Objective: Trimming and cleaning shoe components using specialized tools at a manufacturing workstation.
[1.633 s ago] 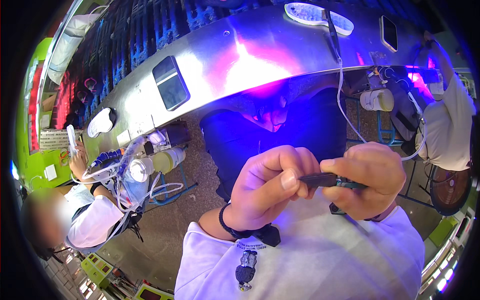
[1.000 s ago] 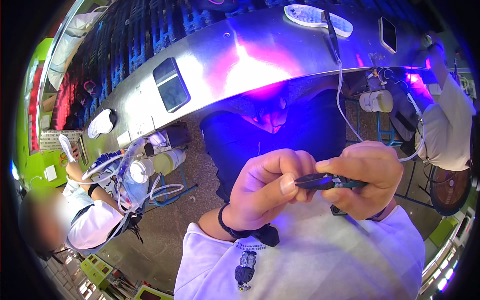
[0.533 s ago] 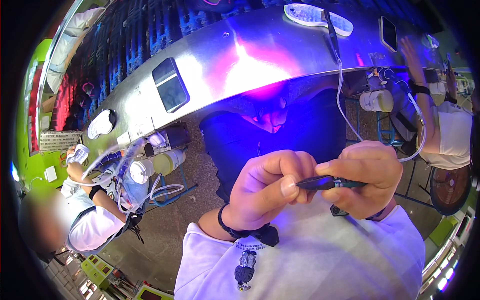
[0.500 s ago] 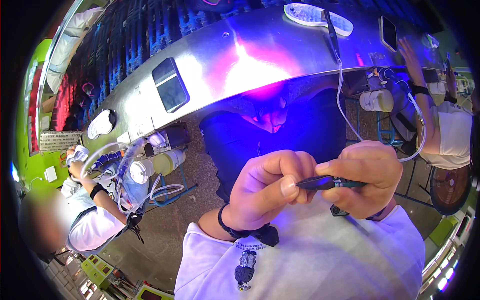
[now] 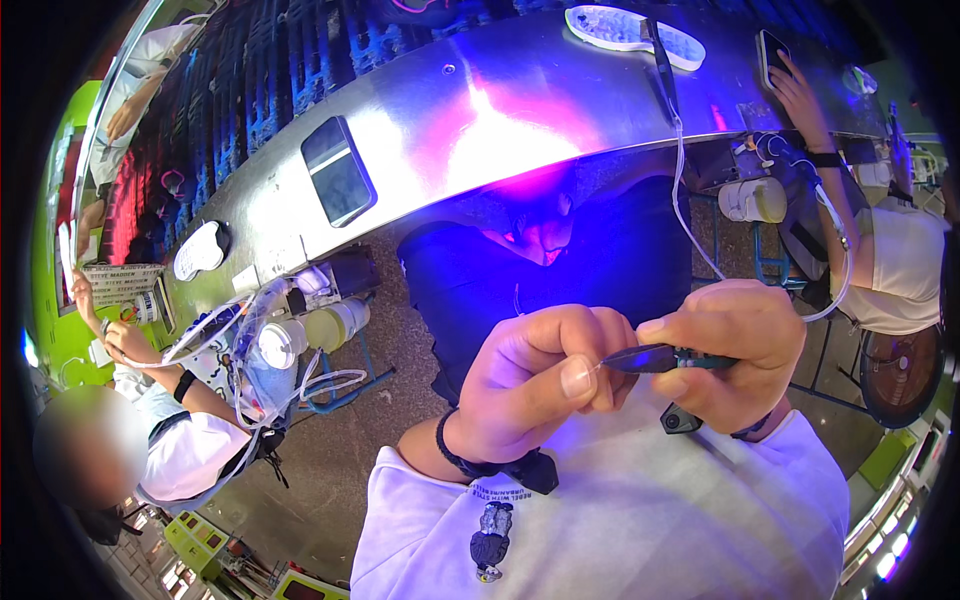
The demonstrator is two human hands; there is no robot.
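In front of my chest my two hands meet. My left hand (image 5: 540, 365) is closed, thumb pressed against the bent forefinger. A thin pale strand (image 5: 597, 368) shows at its fingertips; the rest of it is hidden. My right hand (image 5: 735, 350) pinches a small tool (image 5: 645, 359) with a dark, pointed, blade-like front and a dark green handle, mostly covered by the fingers. The tool lies almost level, and its tip points at my left thumb, right beside the strand. Whether its jaws are apart I cannot tell.
A metal table (image 5: 260, 220) curves ahead, bearing a phone (image 5: 339, 172), a white shoe sole (image 5: 610, 28) with a corded dark tool (image 5: 662, 70) across it, and another white sole (image 5: 202, 250). Co-workers sit on both sides; hoses and pots (image 5: 335, 322) hang by the table edge.
The tool's tip has drawn slightly right, away from my left thumb, baring the strand. The left co-worker has raised an arm; the right co-worker's hand has moved to the phone there.
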